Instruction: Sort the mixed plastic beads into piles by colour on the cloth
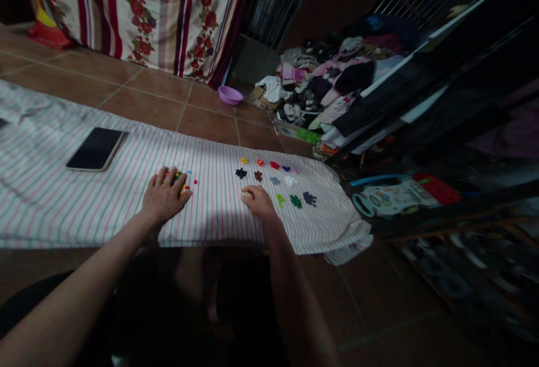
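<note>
My left hand (164, 196) lies flat with fingers spread over a heap of small mixed-colour pieces (184, 188), mostly hidden beneath it. A loose red piece (195, 182) lies just right of its fingertips. To the right, my right hand (257, 201) is low over the cloth with fingers pinched together; a pale bit shows at its fingertips, too small to name. Around it the pieces lie in little one-colour piles: black (241, 173), brown (258, 176), grey (274, 180), lime green (280, 200), dark green (295, 201) and dark grey (310, 198), with yellow (244, 160) and red (274, 165) behind.
A striped cloth (126, 187) covers the long surface before me. A phone (96, 149) lies on it at the left. Beyond, on the tiled floor, are a purple basin (230, 96) and a heap of clothes (324, 83). A rack (446, 187) stands at the right.
</note>
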The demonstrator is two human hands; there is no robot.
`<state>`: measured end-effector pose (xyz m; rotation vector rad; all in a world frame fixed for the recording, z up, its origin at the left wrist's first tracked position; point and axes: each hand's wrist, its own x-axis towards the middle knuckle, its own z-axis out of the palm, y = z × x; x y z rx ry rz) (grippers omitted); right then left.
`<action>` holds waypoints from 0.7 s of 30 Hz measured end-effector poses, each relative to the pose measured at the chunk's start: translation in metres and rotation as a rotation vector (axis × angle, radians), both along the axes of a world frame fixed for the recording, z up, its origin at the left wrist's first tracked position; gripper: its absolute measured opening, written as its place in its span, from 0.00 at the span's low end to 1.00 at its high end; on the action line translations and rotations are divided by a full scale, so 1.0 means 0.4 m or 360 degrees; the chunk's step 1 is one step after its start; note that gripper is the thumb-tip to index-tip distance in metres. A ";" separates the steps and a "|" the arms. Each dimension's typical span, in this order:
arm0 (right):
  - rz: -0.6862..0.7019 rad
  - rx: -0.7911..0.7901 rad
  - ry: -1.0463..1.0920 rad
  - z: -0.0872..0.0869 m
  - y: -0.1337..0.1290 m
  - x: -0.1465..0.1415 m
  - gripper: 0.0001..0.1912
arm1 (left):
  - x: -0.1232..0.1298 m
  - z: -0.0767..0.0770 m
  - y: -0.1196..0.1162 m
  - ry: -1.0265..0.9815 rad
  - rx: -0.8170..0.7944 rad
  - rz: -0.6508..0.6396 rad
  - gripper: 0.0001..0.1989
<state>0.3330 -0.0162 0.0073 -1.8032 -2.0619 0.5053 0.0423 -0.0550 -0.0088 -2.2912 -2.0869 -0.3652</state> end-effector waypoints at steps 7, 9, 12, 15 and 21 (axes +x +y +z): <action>0.0012 -0.0039 -0.0051 0.013 -0.003 -0.004 0.15 | -0.001 0.001 0.000 0.0022 -0.0004 -0.0002 0.29; 0.0019 -0.0082 -0.0073 0.016 -0.004 -0.006 0.18 | 0.000 0.002 0.000 0.0011 -0.0005 -0.0002 0.29; 0.0007 -0.0117 -0.0074 0.017 -0.005 -0.006 0.20 | 0.000 0.003 -0.001 -0.0002 -0.0002 -0.0001 0.29; -0.0043 -0.0107 -0.0040 0.010 -0.002 -0.005 0.18 | 0.000 0.003 -0.001 -0.0020 0.0006 -0.0008 0.28; -0.0075 -0.0034 0.0042 -0.008 0.012 -0.005 0.08 | 0.000 0.002 0.000 -0.0056 0.0024 -0.0010 0.27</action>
